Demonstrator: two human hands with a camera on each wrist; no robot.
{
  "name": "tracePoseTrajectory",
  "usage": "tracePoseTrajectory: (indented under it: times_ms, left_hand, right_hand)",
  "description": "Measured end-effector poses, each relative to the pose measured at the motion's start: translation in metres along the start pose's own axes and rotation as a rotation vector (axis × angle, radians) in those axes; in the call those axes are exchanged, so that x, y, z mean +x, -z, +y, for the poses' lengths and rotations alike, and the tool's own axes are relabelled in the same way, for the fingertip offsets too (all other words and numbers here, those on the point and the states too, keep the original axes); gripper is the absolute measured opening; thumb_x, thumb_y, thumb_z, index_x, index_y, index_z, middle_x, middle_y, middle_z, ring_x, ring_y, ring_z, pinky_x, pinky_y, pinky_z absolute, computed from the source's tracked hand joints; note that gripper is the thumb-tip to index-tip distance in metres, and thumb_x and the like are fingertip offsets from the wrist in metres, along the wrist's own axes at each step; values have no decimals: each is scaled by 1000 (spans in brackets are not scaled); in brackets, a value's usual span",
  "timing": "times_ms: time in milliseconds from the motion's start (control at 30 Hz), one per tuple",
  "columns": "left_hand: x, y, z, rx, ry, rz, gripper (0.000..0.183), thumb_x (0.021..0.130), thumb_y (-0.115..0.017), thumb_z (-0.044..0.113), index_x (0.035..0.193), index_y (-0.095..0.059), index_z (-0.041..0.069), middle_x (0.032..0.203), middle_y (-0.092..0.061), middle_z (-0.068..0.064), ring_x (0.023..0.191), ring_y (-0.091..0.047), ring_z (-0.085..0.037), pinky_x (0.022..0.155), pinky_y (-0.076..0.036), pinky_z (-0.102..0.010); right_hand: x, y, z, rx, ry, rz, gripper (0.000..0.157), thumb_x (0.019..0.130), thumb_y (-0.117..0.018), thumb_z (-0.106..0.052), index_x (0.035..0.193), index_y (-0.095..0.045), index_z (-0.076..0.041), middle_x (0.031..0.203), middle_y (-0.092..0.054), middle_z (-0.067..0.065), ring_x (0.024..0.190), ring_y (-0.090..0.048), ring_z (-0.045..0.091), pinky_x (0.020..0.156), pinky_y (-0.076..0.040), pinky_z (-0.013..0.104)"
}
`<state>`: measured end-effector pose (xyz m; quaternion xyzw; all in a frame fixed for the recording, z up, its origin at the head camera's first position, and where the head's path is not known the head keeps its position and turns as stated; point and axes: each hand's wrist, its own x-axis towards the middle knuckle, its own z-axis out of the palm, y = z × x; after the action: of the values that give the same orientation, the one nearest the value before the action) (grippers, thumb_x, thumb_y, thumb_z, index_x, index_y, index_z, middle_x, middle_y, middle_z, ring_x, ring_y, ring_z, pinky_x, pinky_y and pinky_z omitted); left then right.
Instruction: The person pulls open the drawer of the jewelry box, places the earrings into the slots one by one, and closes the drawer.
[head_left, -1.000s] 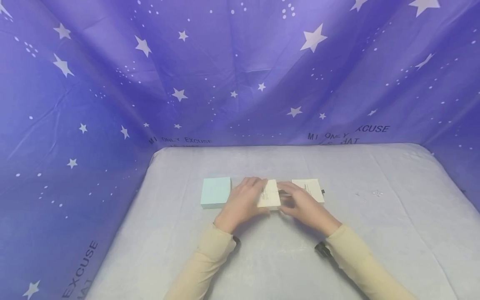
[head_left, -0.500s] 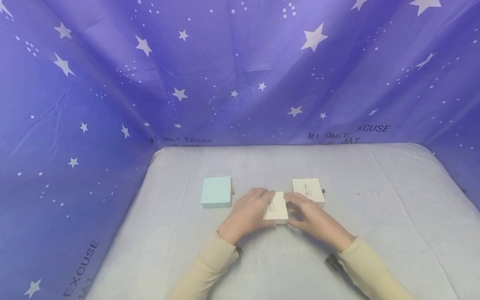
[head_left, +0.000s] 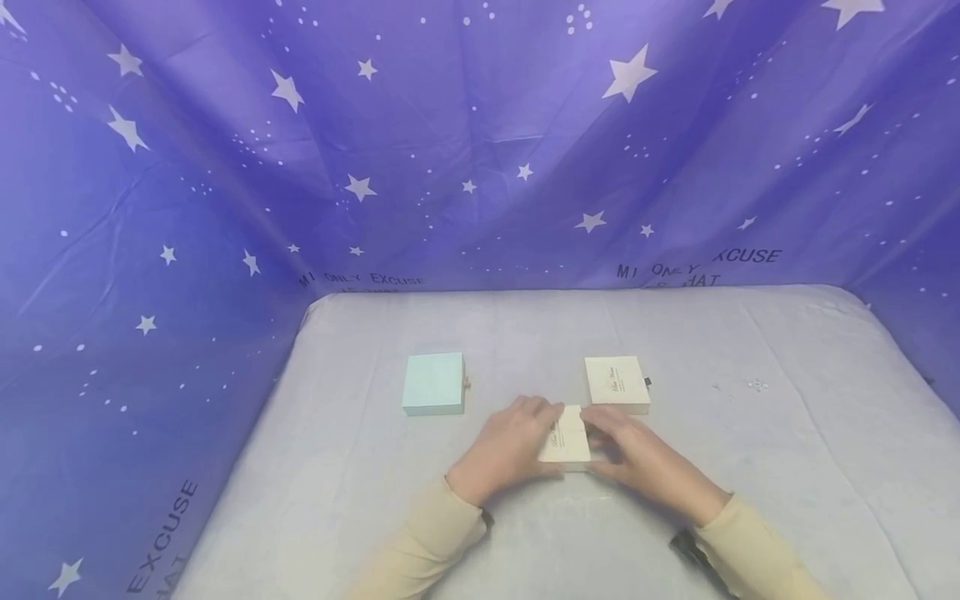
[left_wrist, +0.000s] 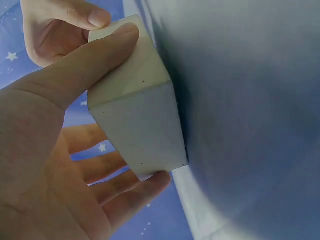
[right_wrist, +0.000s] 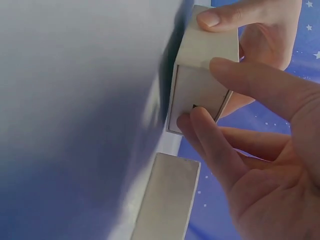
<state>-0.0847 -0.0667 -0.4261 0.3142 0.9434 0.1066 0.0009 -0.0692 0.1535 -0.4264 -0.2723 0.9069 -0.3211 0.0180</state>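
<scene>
A small cream drawer box [head_left: 567,440] with dark script on its lid lies between both hands near the middle of the table. My left hand [head_left: 506,443] grips its left end, thumb on the near side and fingers around the far side, as the left wrist view shows on the box [left_wrist: 137,125]. At the other end, my right hand [head_left: 648,457] holds the box with thumb and forefinger at its edges. In the right wrist view, other right fingertips [right_wrist: 200,117] touch the drawer front [right_wrist: 192,87] beside a tiny dark tab, mostly covered.
A mint-green box [head_left: 433,383] with a small tab sits at the left. Behind my right hand lies another cream box [head_left: 617,382] with a black tab. A small clear, glittery piece [head_left: 757,386] lies on the grey-covered table [head_left: 810,483] at the right. Starry purple cloth hangs around.
Both hands have brought the held cream box nearer and a little to the right, away from the mint-green box. The other boxes have stayed put.
</scene>
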Motion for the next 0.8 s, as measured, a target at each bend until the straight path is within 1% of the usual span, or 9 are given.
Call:
tracePoseTrajectory:
  times_ms: [133,267,433,533,633,667,733,800]
  left_hand:
    - [0,-4,4,39,6,-10,87,72,-83,52,141,-51,11,127,-62,-4,116,-58,-19,92,-56,-30]
    - [-1,-6,6,70,5,12,88,71,-84,53,141,-51,10,128,-62,-4,116,-59,-19,94,-55,-29]
    - [-1,-7,8,71,19,16,88,71,-84,51,141,-52,9,130,-61,-4,118,-58,-19,95,-55,-29]
    - [-1,-7,9,67,30,12,88,71,-84,50,142,-52,10,130,-61,-3,119,-58,-19,95,-54,-29]
    - [-2,-7,9,60,37,6,88,71,-84,50,142,-52,10,130,-60,-3,120,-57,-19,96,-54,-29]
    - [-2,-7,9,57,39,6,88,71,-84,50,142,-52,10,130,-60,-3,120,-57,-19,96,-54,-29]
    - [-3,-7,9,47,43,4,89,71,-84,50,142,-52,10,131,-60,-3,121,-57,-19,97,-54,-29]
    - [-3,-7,9,37,47,3,89,70,-84,50,143,-51,10,132,-60,-3,121,-57,-19,98,-53,-29]
  right_hand:
    - [-4,-3,1,-14,-6,10,65,77,-81,-7,133,-53,10,134,-54,29,123,-54,47,104,-44,58]
    - [-5,-4,1,-14,-18,15,65,77,-81,-7,133,-53,10,135,-53,30,121,-55,48,103,-44,59]
    - [-5,-5,1,-26,-17,20,66,76,-82,-7,133,-54,9,135,-54,28,118,-58,45,102,-46,58]
    - [-5,-4,3,-34,-3,8,67,75,-83,-9,134,-53,8,136,-54,27,121,-56,45,103,-45,58]
    - [-5,-2,7,-15,4,-20,69,75,-83,-10,135,-53,6,137,-54,25,123,-55,44,106,-43,59]
    - [-5,-1,9,-6,11,-27,69,75,-83,-9,135,-53,6,136,-55,25,122,-57,42,106,-43,58]
    - [-4,1,11,42,20,-39,66,76,-81,-6,134,-52,6,134,-57,24,117,-61,38,104,-47,54]
    - [-3,2,13,96,25,-46,61,78,-78,-4,132,-53,8,130,-59,25,110,-65,36,98,-52,50]
